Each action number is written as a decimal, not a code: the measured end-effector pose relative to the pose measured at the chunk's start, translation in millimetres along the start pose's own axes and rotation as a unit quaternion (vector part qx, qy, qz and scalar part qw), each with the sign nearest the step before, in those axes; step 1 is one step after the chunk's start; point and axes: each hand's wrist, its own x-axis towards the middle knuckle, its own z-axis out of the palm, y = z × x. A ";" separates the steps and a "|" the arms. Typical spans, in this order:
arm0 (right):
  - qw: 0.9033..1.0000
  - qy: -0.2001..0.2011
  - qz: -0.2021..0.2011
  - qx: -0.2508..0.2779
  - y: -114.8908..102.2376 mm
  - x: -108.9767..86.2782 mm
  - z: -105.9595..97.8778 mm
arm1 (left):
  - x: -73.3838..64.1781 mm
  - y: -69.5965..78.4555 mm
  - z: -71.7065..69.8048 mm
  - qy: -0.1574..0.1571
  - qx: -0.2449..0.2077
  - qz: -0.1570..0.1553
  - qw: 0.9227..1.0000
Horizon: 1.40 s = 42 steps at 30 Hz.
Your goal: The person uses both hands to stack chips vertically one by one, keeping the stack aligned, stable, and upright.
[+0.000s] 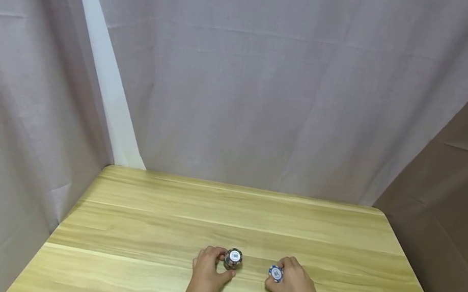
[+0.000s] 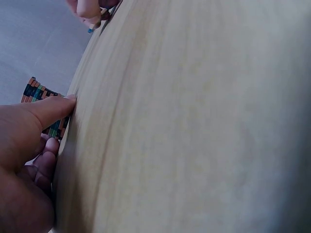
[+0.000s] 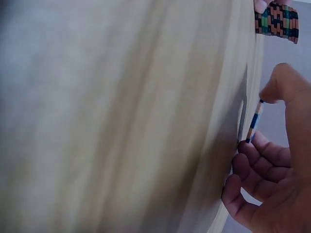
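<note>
A tall stack of poker chips, its top chip black and white and marked 100, stands on the table in front of me. My left hand holds it low down, thumb on the near side and fingers on the far left. From the side, the stack shows black, orange and green edges, partly hidden behind the thumb. To the right, my right hand pinches one blue-and-white poker chip by its edges between thumb and fingertips. In the right wrist view that chip is close over the table, roughly level.
The wooden table has its far edge against a grey curtain. Another curtain hangs at the left, and a darker brown cloth hangs along the right side.
</note>
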 end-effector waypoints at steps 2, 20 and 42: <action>1.000 -0.001 0.015 0.008 -0.1 -1.2 -0.1 | 0.0 -0.1 0.9 -0.001 0.003 -0.001 1.000; 1.000 0.020 -0.021 0.007 -25.8 6.0 -9.1 | 1.6 -3.5 2.0 0.001 0.006 -0.002 1.000; 0.996 0.028 -0.071 0.036 -60.8 18.6 -4.7 | -0.2 -1.7 -1.0 0.004 0.018 0.013 1.000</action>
